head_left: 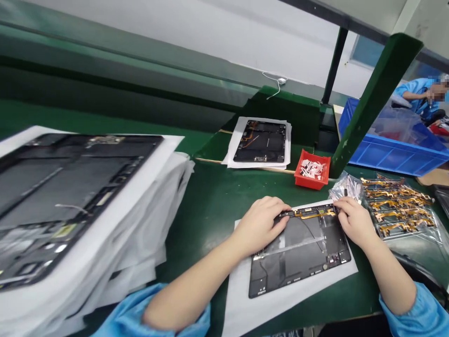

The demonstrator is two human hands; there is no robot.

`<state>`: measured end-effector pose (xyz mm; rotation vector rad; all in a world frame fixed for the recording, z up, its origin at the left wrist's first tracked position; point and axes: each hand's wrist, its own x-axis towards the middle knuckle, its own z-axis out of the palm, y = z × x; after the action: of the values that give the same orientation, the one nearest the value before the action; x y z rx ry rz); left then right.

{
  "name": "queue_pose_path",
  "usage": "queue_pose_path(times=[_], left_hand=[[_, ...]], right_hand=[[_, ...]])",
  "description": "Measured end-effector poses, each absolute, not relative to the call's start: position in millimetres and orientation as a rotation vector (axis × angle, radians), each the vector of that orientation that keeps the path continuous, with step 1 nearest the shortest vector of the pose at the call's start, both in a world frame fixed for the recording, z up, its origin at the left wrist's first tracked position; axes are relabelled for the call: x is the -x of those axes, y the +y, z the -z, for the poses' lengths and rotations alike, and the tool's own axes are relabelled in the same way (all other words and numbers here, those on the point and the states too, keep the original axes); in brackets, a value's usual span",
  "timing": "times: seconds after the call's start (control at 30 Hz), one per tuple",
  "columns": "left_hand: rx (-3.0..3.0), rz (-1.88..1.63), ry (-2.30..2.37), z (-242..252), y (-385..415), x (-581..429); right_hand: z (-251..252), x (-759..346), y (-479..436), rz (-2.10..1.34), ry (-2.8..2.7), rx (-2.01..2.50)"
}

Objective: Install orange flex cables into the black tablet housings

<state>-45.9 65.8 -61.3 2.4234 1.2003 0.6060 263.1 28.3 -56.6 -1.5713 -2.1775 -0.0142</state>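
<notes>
A dark tablet back housing (301, 262) lies open side up on a white sheet (242, 299) in front of me. Along its far edge runs an orange flex cable (308, 213); a thin black wire trails from it across the inside. My left hand (261, 222) grips the far edge near the left end of that cable, thumb inside and fingers over the rim. At the far right corner, my right hand (356, 220) is closed around the edge, thumb and fingers near the cable's other end. Whether a small part sits under the fingertips is hidden.
On the left rises a stack of housings (77, 187) interleaved with white sheets. Another housing (263, 142) lies behind. A red tray (312, 180) holds small white strips. Several flex cables (400, 206) lie on plastic at right, near a blue crate (396, 152), a green post (372, 107) and a co-worker.
</notes>
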Motion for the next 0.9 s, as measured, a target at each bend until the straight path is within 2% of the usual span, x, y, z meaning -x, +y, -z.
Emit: queue_pose_path(times=[0.3,0.67,0.9], left_hand=[[-2.431,-0.580,1.207,54,63,48],[-2.454,-0.633,1.181,64,58,56],[-2.434,-0.664,1.183,67,52,61]], right_hand=[[49,-254,14,-0.029,-2.240,1.578],[43,-235,1,0.332,-2.405,1.623],[38,-236,-4,0.333,-2.445,1.570]])
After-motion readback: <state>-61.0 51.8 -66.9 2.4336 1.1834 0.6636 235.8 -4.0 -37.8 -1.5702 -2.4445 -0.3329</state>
